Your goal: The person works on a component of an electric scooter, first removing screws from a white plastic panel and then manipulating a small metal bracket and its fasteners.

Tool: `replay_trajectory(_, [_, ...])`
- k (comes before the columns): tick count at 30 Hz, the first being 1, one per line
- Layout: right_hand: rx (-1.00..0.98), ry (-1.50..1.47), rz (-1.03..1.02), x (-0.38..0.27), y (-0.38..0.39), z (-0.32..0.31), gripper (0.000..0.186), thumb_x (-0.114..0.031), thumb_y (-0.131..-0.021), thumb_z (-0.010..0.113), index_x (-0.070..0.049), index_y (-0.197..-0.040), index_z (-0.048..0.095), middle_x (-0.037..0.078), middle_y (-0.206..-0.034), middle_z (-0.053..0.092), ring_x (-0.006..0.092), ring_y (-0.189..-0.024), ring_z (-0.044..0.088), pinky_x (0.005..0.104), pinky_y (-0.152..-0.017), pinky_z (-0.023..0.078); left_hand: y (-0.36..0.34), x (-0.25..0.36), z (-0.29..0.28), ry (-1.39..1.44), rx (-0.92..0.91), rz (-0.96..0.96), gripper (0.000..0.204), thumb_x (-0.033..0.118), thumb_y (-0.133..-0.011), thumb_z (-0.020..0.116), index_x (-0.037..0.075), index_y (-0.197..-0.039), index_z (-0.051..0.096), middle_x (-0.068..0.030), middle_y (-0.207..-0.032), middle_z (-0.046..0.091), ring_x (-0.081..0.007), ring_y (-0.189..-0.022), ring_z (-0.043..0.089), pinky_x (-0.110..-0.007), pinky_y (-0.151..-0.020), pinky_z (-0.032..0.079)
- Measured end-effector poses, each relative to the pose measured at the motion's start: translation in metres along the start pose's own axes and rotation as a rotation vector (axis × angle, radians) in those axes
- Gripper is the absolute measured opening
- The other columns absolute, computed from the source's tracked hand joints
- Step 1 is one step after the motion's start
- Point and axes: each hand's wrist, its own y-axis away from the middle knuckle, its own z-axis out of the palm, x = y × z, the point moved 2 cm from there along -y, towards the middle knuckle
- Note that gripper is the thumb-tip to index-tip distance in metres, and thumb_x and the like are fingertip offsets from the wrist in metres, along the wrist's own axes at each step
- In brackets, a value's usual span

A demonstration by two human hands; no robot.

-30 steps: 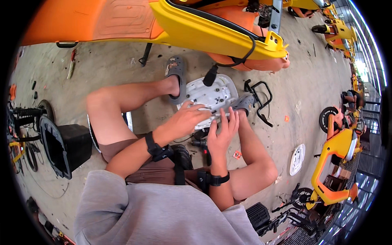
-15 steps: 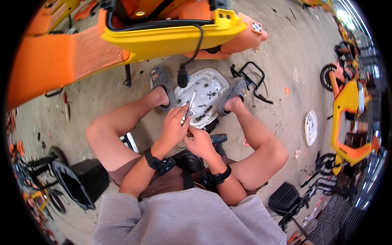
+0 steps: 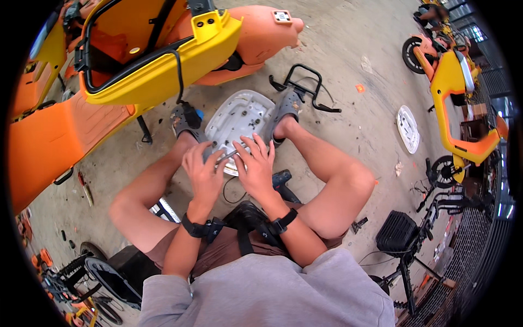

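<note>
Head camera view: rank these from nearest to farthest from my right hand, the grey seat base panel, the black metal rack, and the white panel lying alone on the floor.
From the right hand:
1. Grey seat base panel, under the fingertips, between the feet.
2. Black metal rack, just beyond the right foot, up and to the right.
3. White panel, alone on the concrete far right.

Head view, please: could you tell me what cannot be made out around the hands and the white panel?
- Thin metal tool: mostly covered by the left hand and right hand, so its kind and who grips it stay unclear.
- White panel: near edge hidden under both hands; its fasteners are too small to tell apart.
- Power drill: partly hidden behind the right forearm.
- Yellow scooter body: cut off by the top rim.
</note>
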Motion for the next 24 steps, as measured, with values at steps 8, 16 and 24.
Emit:
replay_trajectory(8, [-0.069, -0.08, 0.242, -0.01, 0.006, -0.001, 0.024, -0.028, -0.082, 0.069, -0.006, -0.089, 0.072, 0.015, -0.067, 0.066, 0.0336, -0.064, 0.065, 0.042, -0.067, 0.052, 0.028, -0.035, 0.0, 0.348, -0.134, -0.448, 0.019, 0.009, -0.086, 0.067, 0.0, -0.102, 0.066, -0.0175, -0.088, 0.065, -0.0246, -0.067, 0.065, -0.034, -0.059, 0.051])
replay_trajectory(16, [-0.359, -0.252, 0.178, -0.037, 0.036, 0.03, 0.028, -0.029, -0.086, 0.061, -0.006, -0.099, 0.07, 0.019, -0.074, 0.066, 0.0385, -0.073, 0.066, 0.0454, -0.066, 0.053, 0.039, -0.049, 0.015, 0.508, -0.268, -0.52, 0.038, 0.014, -0.091, 0.061, -0.006, -0.123, 0.055, -0.0226, -0.096, 0.065, -0.0301, -0.078, 0.066, -0.038, -0.069, 0.051])
replay_trajectory(24, [-0.075, -0.438, 0.378, -0.004, 0.013, 0.009, 0.044, -0.014, -0.084, 0.061, -0.002, -0.125, 0.056, 0.02, -0.113, 0.063, 0.0344, -0.103, 0.061, 0.0398, -0.089, 0.048, -0.002, -0.06, 0.015, 0.167, -0.344, -0.206, 0.032, 0.012, -0.092, 0.057, 0.008, -0.124, 0.06, -0.0186, -0.098, 0.067, -0.037, -0.087, 0.063, -0.043, -0.077, 0.05])
